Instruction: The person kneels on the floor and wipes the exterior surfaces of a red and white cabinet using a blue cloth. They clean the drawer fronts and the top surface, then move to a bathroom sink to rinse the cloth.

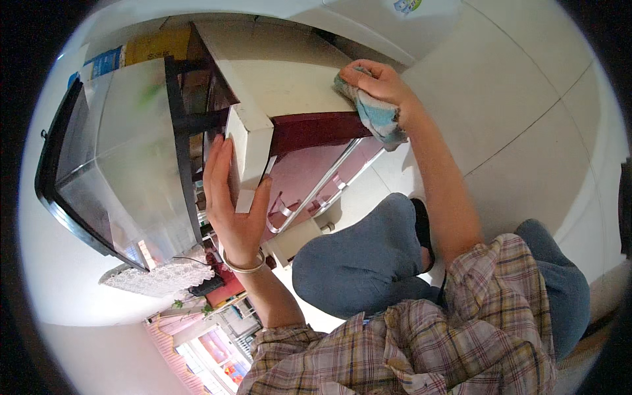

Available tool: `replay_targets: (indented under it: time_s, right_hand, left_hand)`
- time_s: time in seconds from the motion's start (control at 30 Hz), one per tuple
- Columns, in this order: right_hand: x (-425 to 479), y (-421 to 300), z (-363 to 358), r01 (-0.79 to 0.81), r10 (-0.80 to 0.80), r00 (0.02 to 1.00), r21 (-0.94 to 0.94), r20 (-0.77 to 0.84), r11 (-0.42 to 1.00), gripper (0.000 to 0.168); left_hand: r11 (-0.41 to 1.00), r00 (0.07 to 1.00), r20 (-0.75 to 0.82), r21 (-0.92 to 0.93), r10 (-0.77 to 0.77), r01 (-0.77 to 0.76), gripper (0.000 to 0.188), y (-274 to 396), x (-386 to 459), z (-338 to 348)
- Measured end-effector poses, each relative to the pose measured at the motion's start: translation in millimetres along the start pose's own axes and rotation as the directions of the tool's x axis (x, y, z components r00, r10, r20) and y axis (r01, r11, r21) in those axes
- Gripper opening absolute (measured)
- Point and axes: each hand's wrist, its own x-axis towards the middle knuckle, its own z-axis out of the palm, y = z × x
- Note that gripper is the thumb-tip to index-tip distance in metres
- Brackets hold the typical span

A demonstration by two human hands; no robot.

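Note:
My left hand (pixel 234 217), with a bangle on its wrist, is around the cream projecting corner (pixel 252 133) of a low cabinet, its fingers on one face and its thumb on the other. A crumpled cloth (pixel 377 113) with teal, grey and white patches is bunched in my right hand (pixel 377 84). The cloth lies against the end of the cabinet's cream side panel (pixel 291 86), over the end of a dark red strip (pixel 316 131). Reddish glass-like panels (pixel 306 168) with pale metal edging stand beside that strip.
A clear-walled tank (pixel 133 158) with a black frame stands beside my left hand. Yellow (pixel 158 47) and blue (pixel 106 61) packages sit behind it. A white surface (pixel 365 24) with a sticker borders the cabinet. My bent knee (pixel 345 256) is close to the panels, above the tiled floor (pixel 513 98).

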Motion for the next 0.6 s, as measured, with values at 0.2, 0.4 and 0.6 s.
replay_targets:
  time_s: [0.2,0.4,0.6]
  right_hand:
    - [7.7,-30.3,-28.3,-0.245,0.228,0.925,0.017,0.303,0.969,0.029]
    - [8.0,-33.3,-40.7,-0.494,0.466,0.818,-0.004,0.337,0.869,0.042]
    - [14.7,-34.0,-56.0,-0.543,0.485,0.787,0.055,0.383,0.838,0.066]
  left_hand:
    - [0.995,0.999,-0.043,0.098,-0.020,0.024,0.079,25.4,10.8,3.5]
    - [0.970,0.997,-0.047,0.233,-0.062,0.072,0.085,45.5,15.9,13.8]
    - [0.923,0.995,-0.104,0.383,-0.007,0.047,0.091,42.5,15.1,25.7]
